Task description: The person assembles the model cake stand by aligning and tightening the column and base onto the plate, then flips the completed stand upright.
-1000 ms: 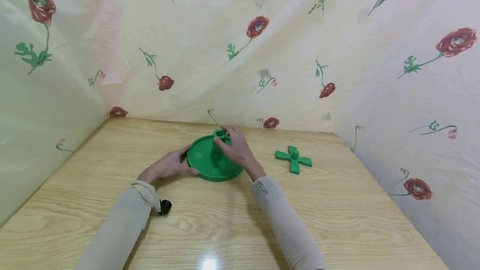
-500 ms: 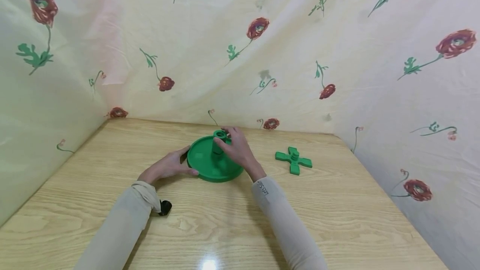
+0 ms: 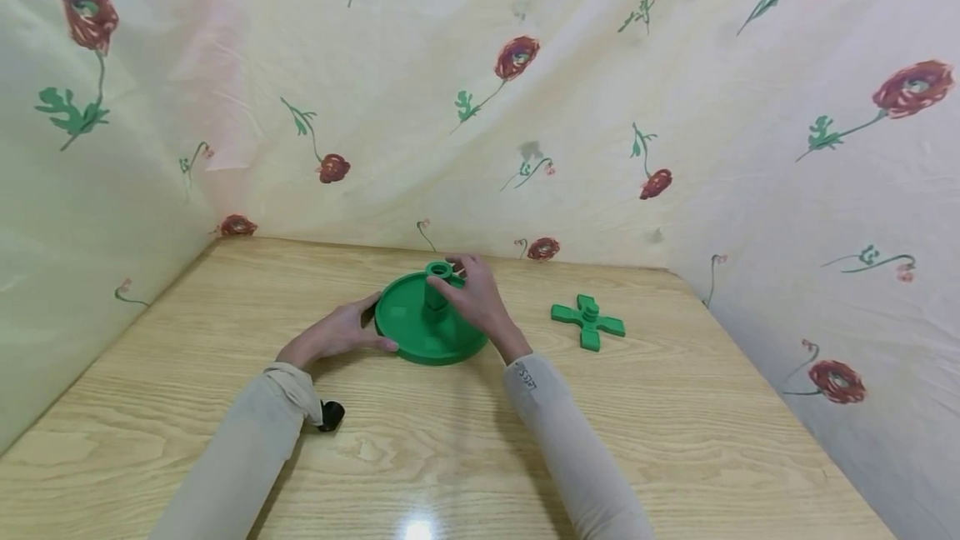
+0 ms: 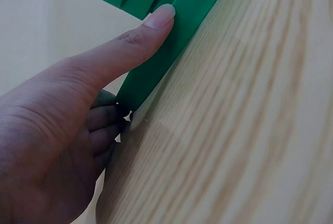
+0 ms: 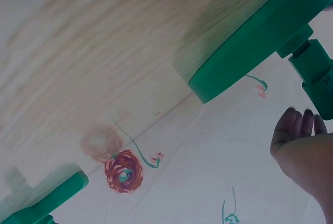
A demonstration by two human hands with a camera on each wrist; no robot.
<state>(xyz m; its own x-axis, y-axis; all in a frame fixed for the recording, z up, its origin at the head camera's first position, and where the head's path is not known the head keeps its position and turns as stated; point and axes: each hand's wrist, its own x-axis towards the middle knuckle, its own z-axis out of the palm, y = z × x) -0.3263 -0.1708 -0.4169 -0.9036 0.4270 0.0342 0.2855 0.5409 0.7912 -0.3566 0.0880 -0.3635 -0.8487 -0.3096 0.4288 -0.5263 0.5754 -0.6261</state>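
A round green disc (image 3: pixel 405 333) with a raised rim lies on the wooden table. My left hand (image 3: pixel 339 332) grips its left edge; in the left wrist view the thumb (image 4: pixel 138 44) presses the rim and the other fingers go round the far side. A hollow green post (image 3: pixel 434 297) with flat facets stands upright at the disc's middle. My right hand (image 3: pixel 476 298) holds this post near its top, thumb in front and fingers behind. In the right wrist view the post (image 5: pixel 315 73) sits over a narrower neck (image 5: pixel 295 40) on the disc.
To the right lies a green cross-shaped piece (image 3: pixel 588 323) with a knob standing up at its centre. A flowered cloth (image 3: pixel 375 107) hangs behind and on both sides of the wooden table (image 3: pixel 465 457). A small black object (image 3: pixel 331 416) shows beside my left cuff.
The post has turned slightly in my right hand, its facets showing differently above the disc. My left hand and the disc have stayed in place.
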